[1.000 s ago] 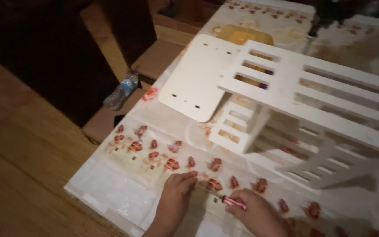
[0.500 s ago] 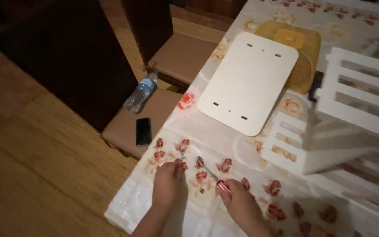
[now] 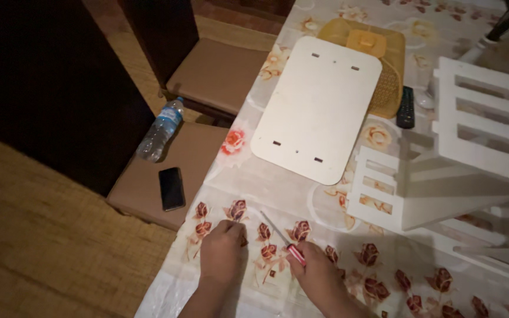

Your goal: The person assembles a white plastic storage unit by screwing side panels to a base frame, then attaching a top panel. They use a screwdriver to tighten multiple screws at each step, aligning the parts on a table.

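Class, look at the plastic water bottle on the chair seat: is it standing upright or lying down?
Lying down. The water bottle rests on its side across the brown chair seat, cap pointing away, near the black phone.

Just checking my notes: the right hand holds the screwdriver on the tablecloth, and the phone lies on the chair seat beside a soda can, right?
Not quite: beside the phone lies a water bottle, not a can, as the head view shows. The right hand does hold the screwdriver.

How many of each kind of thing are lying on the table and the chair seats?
Flat white wooden panel with rounded corners: 1
White slatted wooden frames: 2
Yellow woven plastic basket lid: 1
Black remote control: 1
Red-handled screwdriver, in the right hand: 1
Clear plastic water bottle: 1
Black phone: 1
Total: 8
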